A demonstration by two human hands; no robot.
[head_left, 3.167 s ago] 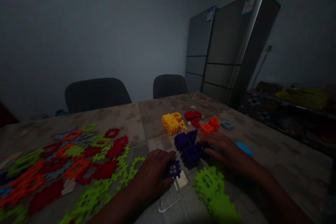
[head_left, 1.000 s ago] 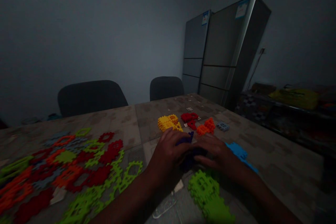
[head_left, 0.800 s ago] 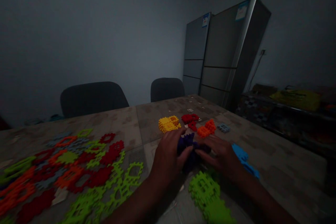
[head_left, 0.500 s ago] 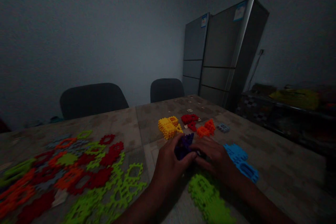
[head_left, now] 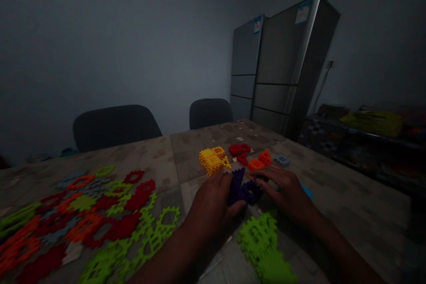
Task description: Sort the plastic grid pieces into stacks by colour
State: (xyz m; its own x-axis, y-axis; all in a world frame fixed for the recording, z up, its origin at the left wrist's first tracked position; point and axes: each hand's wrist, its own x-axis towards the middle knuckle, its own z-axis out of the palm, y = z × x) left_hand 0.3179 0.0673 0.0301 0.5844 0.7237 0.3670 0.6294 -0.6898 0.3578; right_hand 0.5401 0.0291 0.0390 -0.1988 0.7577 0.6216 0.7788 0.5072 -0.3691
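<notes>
My left hand [head_left: 214, 195] is closed round the side of some purple interlocking toy pieces [head_left: 237, 186], its thumb along the near edge. One purple piece stands up to a point, and a ring-shaped purple piece [head_left: 252, 191] sits against it on the right. Beside that ring, my right hand [head_left: 281, 186] hovers with fingers bent and apart; nothing shows in its grasp, and whether a fingertip touches the ring is unclear. Joined green pieces [head_left: 261, 239] lie just in front of the hands. A yellow stack [head_left: 213, 159] stands beyond my left hand.
Red pieces [head_left: 238, 149], orange pieces [head_left: 261, 160] and a grey piece [head_left: 282, 160] lie farther back on the table [head_left: 359, 213]. Blue pieces [head_left: 306, 191] are mostly behind my right forearm. Many mixed pieces [head_left: 83, 204] spread across the left. Two chairs [head_left: 116, 126] stand behind.
My right hand has moved off to the right, away from the purple pieces, uncovering the ring-shaped one. My left hand has kept hold and shifted slightly left. The blue pieces are now more hidden.
</notes>
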